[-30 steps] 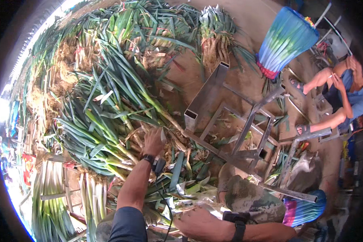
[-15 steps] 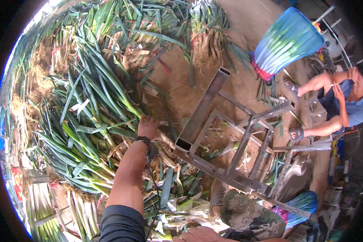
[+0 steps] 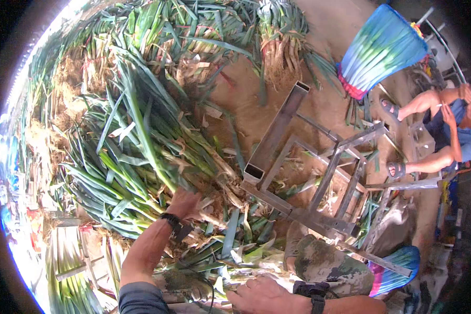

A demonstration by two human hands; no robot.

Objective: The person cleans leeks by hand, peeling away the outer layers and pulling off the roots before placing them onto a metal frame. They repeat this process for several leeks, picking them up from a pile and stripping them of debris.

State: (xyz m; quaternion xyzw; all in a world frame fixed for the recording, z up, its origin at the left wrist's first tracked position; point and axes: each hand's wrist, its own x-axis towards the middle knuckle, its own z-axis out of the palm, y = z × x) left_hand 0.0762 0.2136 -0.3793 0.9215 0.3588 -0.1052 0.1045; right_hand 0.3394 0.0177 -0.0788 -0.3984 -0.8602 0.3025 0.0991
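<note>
Left hand grip: the left hand (image 3: pixel 186 201) is clenched on the stalk end of a bunch of leeks (image 3: pixel 141 141), a dark band on the wrist
Gripped bunch: its long green leaves fan up and to the left from the hand, pale stalks and roots pointing right toward the metal frame (image 3: pixel 309 178)
Right hand: the right hand (image 3: pixel 264 295) sits at the lower edge, a dark watch at the wrist; it rests among cut leaves, and whether it grasps anything I cannot tell
Around the hands: trimmed leaf scraps (image 3: pixel 235 246) litter the ground between the two hands
Metal frame: lies just right of the gripped stalks, on brown dirt, one open square tube end near the roots
Leek heap: more bundles (image 3: pixel 277 36) lie piled along the top and left
Farther off: a blue-green striped sack (image 3: pixel 382 49) at upper right; beside it a seated person (image 3: pixel 445 136) in sandals
</note>
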